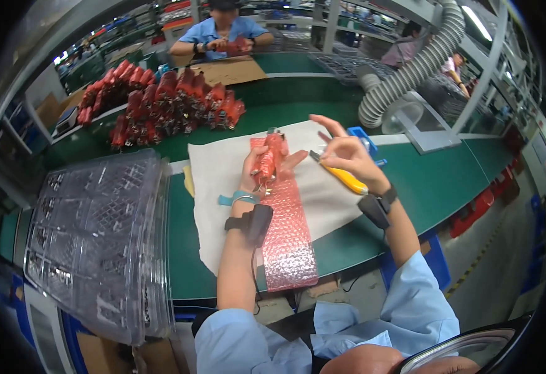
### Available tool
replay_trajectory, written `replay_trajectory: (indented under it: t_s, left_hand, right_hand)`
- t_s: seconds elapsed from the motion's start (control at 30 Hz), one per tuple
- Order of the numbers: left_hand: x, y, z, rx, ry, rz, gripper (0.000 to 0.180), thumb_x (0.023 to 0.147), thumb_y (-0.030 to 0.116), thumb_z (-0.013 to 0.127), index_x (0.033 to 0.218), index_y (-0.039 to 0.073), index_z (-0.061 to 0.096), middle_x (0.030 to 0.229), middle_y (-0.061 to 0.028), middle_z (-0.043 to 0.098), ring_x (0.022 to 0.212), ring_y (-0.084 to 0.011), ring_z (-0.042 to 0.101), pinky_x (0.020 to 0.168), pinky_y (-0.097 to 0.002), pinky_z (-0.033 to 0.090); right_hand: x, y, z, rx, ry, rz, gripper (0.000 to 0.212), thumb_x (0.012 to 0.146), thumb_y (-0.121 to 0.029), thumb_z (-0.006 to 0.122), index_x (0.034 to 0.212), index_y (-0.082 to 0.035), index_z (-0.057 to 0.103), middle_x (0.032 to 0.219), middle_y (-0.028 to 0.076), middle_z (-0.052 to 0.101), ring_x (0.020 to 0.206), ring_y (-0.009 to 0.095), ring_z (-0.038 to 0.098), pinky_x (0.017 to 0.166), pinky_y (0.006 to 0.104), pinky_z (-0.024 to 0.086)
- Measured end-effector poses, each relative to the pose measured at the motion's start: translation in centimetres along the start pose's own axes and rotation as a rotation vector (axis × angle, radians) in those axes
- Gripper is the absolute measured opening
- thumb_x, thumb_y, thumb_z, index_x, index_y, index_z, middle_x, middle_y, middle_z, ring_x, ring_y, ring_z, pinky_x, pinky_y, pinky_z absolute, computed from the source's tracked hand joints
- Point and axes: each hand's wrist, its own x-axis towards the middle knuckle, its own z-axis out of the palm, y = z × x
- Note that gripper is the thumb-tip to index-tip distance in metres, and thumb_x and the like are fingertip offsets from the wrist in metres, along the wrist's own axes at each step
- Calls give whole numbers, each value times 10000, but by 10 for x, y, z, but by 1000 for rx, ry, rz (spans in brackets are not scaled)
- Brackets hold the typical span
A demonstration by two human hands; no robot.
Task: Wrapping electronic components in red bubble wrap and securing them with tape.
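My left hand point(253, 163) is closed around a bundle wrapped in red bubble wrap point(266, 163), with metal-looking ends showing at its top and bottom. Under the bundle a long strip of pink bubble wrap point(290, 249) runs toward me and over the table's near edge. To the right, my right hand point(355, 157) is raised, thumb and forefinger pinched together and other fingers stretched out; whatever is in the pinch is too small to make out. Just below that hand lies a yellow utility knife point(347, 179). A blue tape dispenser-like holder point(363, 141) is partly hidden behind it.
A white sheet point(217, 187) covers part of the green table point(435, 181). Stacked clear plastic trays point(92, 243) stand at the left. Many red-wrapped bundles point(173, 103) are piled at the back left. A grey flexible duct point(410, 68) hangs at the right. Across the table, a person point(223, 37) handles a red bundle.
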Motion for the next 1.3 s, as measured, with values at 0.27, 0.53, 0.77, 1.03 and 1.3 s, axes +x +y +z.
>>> replay_trajectory:
  t_s: [0.27, 0.53, 0.77, 1.03, 1.3]
  left_hand:
    - [-7, 5, -1, -2, 70, -193, 419, 864, 353, 552, 1105, 14, 602, 931, -107, 685, 669, -217, 677, 511, -317, 590]
    - [-1, 4, -14, -50, 4, -197, 447, 858, 329, 563, 1158, -2, 555, 908, -132, 664, 699, -227, 680, 596, -344, 619]
    - [9, -2, -23, -121, -147, -262, 463, 902, 353, 502, 1193, -6, 544, 1006, -128, 648, 745, -215, 684, 532, -296, 610]
    - [2, 5, -16, -82, -144, -292, 395, 897, 310, 519, 1126, -10, 562, 906, -111, 644, 739, -212, 673, 615, -348, 612]
    - [3, 3, -15, 117, 19, -249, 455, 897, 304, 504, 1241, 7, 516, 1070, -150, 643, 882, -281, 679, 602, -388, 622]
  right_hand:
    - [42, 56, 19, 35, -247, 9, 69, 766, -132, 767, 822, -115, 730, 1543, 126, 230, 1416, 280, 233, 1125, 437, 198]
    - [53, 69, 16, 31, -266, 24, 85, 724, -124, 784, 793, -112, 735, 1559, 148, 193, 1433, 306, 203, 1137, 468, 160]
    - [57, 69, 20, -233, -223, -168, 117, 711, -200, 796, 804, -177, 730, 1545, 128, 238, 1411, 315, 266, 1143, 498, 146]
    - [51, 67, 23, -588, -115, -245, 271, 668, -187, 824, 852, -84, 653, 1501, 143, 269, 1358, 334, 329, 1104, 465, 267]
    - [47, 64, 19, -349, -125, -104, 487, 702, -198, 795, 1069, -90, 494, 1399, 138, 369, 1311, 320, 357, 1090, 453, 274]
